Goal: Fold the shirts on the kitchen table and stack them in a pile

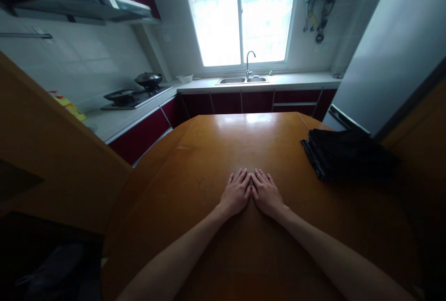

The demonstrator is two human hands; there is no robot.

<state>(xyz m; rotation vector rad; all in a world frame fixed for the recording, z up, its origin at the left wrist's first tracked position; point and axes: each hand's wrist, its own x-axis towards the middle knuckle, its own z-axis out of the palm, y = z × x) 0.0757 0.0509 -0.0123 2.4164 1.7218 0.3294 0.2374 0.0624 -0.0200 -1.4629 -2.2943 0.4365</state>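
Note:
Both of my hands lie flat, palms down, on the wooden table (pixel 195 166). My left hand (pixel 235 193) has its fingers stretched out and pointing away from me, with nothing held. Beside it rests my right hand (pixel 267 192), also with fingers extended and no object under or in it that I can see. The thumbs and index fingers of the two hands meet or nearly meet in the middle. Off to the right on the tabletop is a folded stack of black material (pixel 348 154), well apart from my right hand.
Beyond the table runs a counter (pixel 299 78) with a sink (pixel 232 80) and a faucet (pixel 248 64) below a window. Two pans, a covered wok (pixel 148 79) and a flatter pan (pixel 120 96), sit on the stove at left. A refrigerator (pixel 393 50) stands at right.

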